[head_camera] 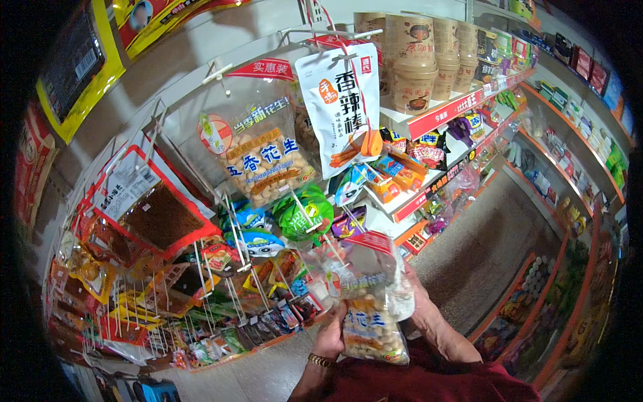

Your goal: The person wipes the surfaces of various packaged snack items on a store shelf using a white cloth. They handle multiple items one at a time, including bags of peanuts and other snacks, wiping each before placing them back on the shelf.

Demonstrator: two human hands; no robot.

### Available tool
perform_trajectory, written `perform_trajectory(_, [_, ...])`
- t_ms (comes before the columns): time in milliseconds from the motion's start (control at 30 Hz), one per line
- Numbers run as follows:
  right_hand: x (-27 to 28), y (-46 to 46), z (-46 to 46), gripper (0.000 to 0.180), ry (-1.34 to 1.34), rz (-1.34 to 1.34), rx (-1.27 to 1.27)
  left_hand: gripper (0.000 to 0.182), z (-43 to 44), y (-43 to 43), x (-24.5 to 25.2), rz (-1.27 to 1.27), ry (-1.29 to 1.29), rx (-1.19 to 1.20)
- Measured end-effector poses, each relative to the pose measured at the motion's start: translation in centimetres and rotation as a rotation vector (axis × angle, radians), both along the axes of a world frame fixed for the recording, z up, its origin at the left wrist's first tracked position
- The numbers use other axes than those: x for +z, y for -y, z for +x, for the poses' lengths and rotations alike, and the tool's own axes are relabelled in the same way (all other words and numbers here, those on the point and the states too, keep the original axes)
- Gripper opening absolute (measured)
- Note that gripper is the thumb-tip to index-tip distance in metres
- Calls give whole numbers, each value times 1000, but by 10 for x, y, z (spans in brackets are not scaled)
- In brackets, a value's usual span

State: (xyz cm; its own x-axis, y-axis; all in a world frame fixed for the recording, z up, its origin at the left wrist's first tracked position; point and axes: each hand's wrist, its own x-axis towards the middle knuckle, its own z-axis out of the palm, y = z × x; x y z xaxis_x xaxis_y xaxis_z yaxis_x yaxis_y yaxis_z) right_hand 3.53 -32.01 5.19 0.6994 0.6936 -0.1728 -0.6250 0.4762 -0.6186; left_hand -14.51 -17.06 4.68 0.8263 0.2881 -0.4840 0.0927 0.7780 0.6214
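My left hand [331, 331], with a metal bracelet at its wrist, grips the left edge of a clear bag of peanuts in shells [374, 321] in front of my body. Behind the bag's right side is my right hand [413, 291], its fingers mostly hidden by the bag and by a crumpled whitish piece of plastic [400, 296]; its exact grip does not show. A similar peanut bag [266, 156] hangs from a rack hook above and to the left. Beside that one hangs a white snack pouch [339, 100] with a red-and-white string over it.
A wire-hook rack with a red-edged brown snack pack [166, 216] and green packs [304, 213] spans the left. Paper food tubs [414, 85] stand on a shelf with a red price strip [447, 111]. Stocked shelves [567, 151] line the right, across a floor aisle [467, 261].
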Motion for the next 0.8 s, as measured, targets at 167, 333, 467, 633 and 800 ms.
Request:
perform_trajectory(167, [6, -14, -25, 71, 6, -188, 83, 50, 1, 15, -72, -198, 84, 29])
perform_trajectory(333, [4, -13, -45, 77, 49, -239, 98, 39, -5, 25, -89, -249, 133, 145])
perform_trajectory(467, [21, -28, -42, 68, 320, -336, 181, 37, -27, 31, -141, -455, 396, -115])
perform_trajectory(633, [22, -41, -9, 50, 652, -429, 222, 40, -27, 47, -130, -356, 358, -179])
perform_trajectory(800, [-15, 1, -9, 57, 1054, -655, 205, 45, -17, 39, -112, -324, 430, -86])
